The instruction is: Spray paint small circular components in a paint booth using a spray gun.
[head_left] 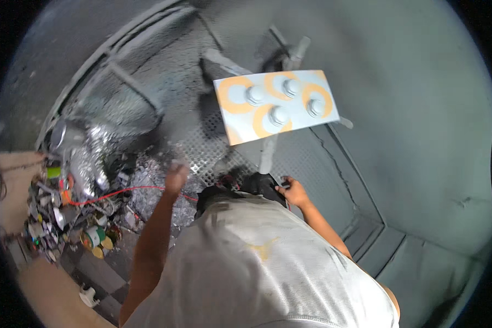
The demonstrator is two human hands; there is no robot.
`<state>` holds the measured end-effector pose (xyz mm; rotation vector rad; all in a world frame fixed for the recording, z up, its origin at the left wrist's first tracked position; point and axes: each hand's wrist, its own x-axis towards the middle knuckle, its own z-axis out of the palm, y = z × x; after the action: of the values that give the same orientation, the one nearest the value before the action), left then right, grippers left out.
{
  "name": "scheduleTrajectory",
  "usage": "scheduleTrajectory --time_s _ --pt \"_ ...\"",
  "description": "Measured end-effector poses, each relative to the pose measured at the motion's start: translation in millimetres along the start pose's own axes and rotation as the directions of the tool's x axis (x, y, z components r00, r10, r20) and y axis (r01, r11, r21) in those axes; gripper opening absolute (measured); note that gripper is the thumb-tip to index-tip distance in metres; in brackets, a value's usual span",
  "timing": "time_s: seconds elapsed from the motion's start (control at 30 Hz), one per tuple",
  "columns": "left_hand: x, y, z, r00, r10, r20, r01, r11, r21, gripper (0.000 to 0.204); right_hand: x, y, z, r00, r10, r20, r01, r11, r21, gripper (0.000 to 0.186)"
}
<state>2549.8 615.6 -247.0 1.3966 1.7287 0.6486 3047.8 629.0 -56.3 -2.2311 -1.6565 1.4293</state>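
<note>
My left hand (176,177) hangs to the left of my body, over the metal grating. Motion smears its fingers, and I cannot make out anything in it. On the other side, my right hand (294,192) is held low near my legs, its fingers closed round a small dark thing (284,185) whose kind I cannot tell. Ahead of both hands stands a white board (244,131) with orange curved patches. Several white, ridged round pieces (279,116) sit on it. Neither hand touches the board.
A red hose (120,191) runs from the left toward my legs. Crumpled silver foil (97,150) and a heap of cans and clutter (95,238) lie to the left. Grey-coated pale bars (224,62) show around the board; a grey wall (415,109) rises at right.
</note>
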Motion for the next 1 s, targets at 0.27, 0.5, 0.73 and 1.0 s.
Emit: scheduleTrajectory --time_s 0.27,0.5,0.73,1.0 --pt "-274 -71 116 0.994 -0.065 0.084 0.059 0.996 0.071 0.039 3 20 55 0.942 -0.130 0.308 0.161 0.984 -0.078 0.064" --pt "-292 -1 36 0.726 -0.500 0.472 0.531 0.844 0.077 0.037 8 16 101 0.929 -0.291 0.230 0.316 0.946 -0.078 0.050" --pt "-228 72 -132 0.971 -0.227 0.075 0.239 0.910 -0.339 0.023 -83 57 154 0.961 -0.207 0.185 0.207 0.978 0.020 0.048" --pt "-138 40 -413 0.714 0.068 -0.697 -0.079 0.997 0.016 0.023 -141 139 234 0.979 -0.131 0.158 0.151 0.980 -0.128 0.057"
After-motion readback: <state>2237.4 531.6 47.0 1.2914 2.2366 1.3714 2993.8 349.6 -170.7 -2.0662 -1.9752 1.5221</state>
